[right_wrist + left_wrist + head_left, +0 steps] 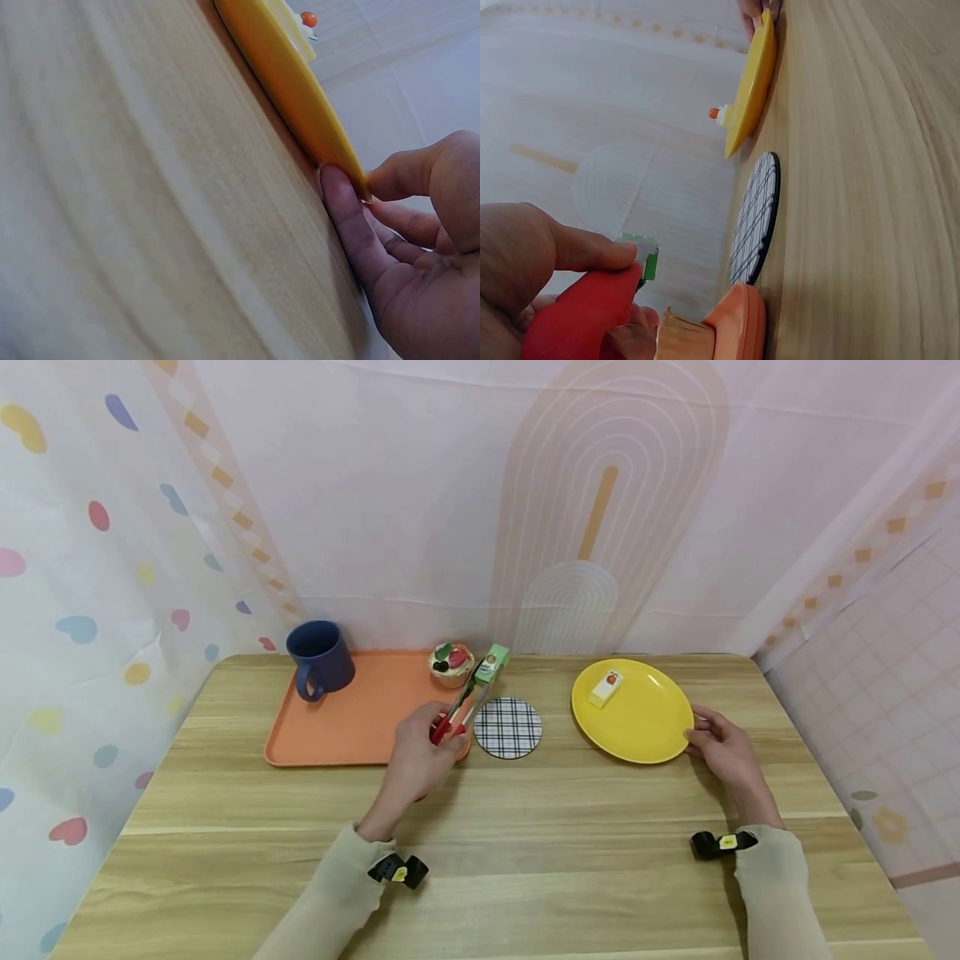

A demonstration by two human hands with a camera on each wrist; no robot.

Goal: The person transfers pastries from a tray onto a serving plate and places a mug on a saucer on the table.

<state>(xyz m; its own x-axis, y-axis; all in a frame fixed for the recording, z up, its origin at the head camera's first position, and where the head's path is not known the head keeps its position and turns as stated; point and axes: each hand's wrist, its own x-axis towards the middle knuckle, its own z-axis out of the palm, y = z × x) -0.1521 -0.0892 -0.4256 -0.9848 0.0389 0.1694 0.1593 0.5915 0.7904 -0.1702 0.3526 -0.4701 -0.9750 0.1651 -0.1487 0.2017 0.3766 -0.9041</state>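
My left hand (420, 756) grips red-handled tongs (585, 315) above the right end of an orange tray (341, 718). Between the tips of the tongs is a small green cake slice (492, 663), held up near a fruit-topped cupcake (451, 665). My right hand (726, 753) pinches the right rim of a yellow plate (645, 722), thumb and fingers on either side of the edge in the right wrist view. On that plate lies a pale yellow cake slice (606, 688) with an orange topping. The plate appears to rest on the table.
A dark blue mug (321, 660) stands at the tray's back left corner. Between tray and plate lies a round checked coaster (508, 727). The wooden table (570, 860) backs onto a patterned curtain (390, 510), with more curtain at both sides.
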